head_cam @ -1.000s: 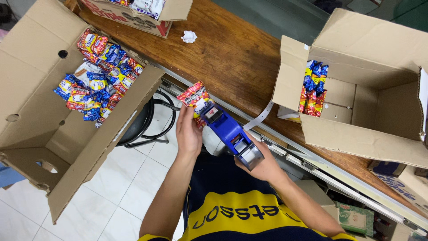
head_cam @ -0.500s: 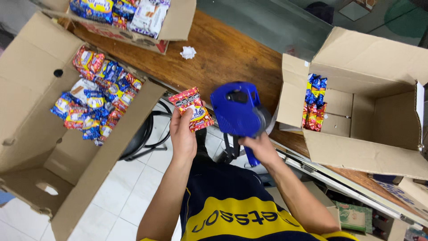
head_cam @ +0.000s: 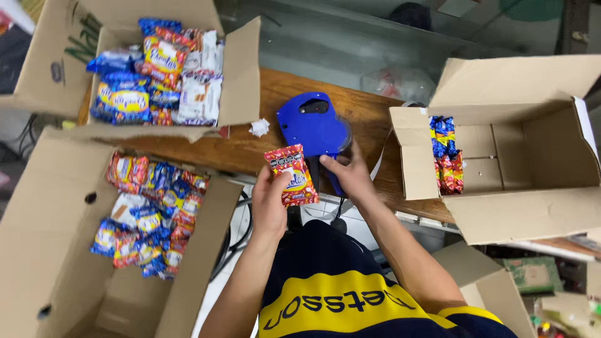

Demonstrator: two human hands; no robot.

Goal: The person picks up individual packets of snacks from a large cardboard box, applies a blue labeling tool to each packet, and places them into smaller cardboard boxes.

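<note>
Left hand: the left hand [head_cam: 270,201] sits just below frame centre, fingers closed on a red snack packet [head_cam: 292,175], thumb on its left edge, holding it upright and face-on to the camera.
Red snack packet: small, glossy, red with yellow and white print; it sits just left of centre, its right edge just beside the blue tool.
Right hand: the right hand [head_cam: 348,176] is at 3 o'clock from the packet, fingers wrapped tight around the handle of a blue label gun [head_cam: 313,125].
Blue label gun: rounded blue body with a dark slot on top, at 12 o'clock from the right hand, above the wooden table [head_cam: 350,112]; whether it rests on the wood I cannot tell.
Right box: an open cardboard box [head_cam: 532,206] at 3 o'clock, with a short row of blue and red packets [head_cam: 446,156] standing against its left wall.
Lower left box: a large open carton [head_cam: 44,250] at 8 o'clock, holding a loose heap of mixed packets [head_cam: 150,213].
Upper left box: another carton [head_cam: 241,75] at 10 o'clock on the table, filled with bigger blue, red and white bags [head_cam: 156,69].
Paper scrap: a crumpled white scrap [head_cam: 259,128] lies on the table at 11 o'clock from the red packet, well apart from both hands.
</note>
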